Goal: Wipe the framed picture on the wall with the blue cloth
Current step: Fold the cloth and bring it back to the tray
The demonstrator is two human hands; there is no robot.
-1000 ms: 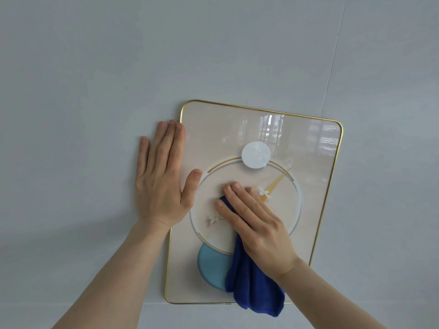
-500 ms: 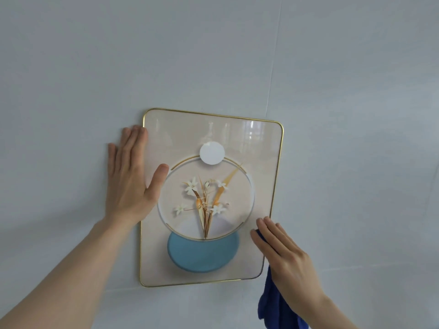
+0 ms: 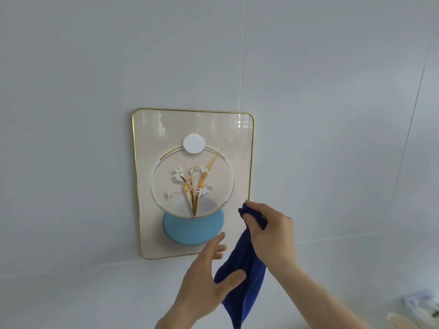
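The framed picture (image 3: 152,143) hangs on the pale wall, gold-edged, with white flowers in a ring above a light blue disc. My right hand (image 3: 273,231) is off the glass, in front of the frame's lower right corner, gripping the top of the dark blue cloth (image 3: 244,281). The cloth hangs down from that fist. My left hand (image 3: 206,279) is below the picture with its fingers spread, thumb close to the hanging cloth, holding nothing.
Grey-white wall panels with thin seams (image 3: 242,55) surround the picture. At the bottom right corner lie a blurred pale packet (image 3: 420,302) and the rim of a cream bowl-like object (image 3: 401,322).
My left hand left the frame's left edge and dropped beside the cloth. My right hand lifted the cloth off the picture and bunched it in a fist. The view pulled back.
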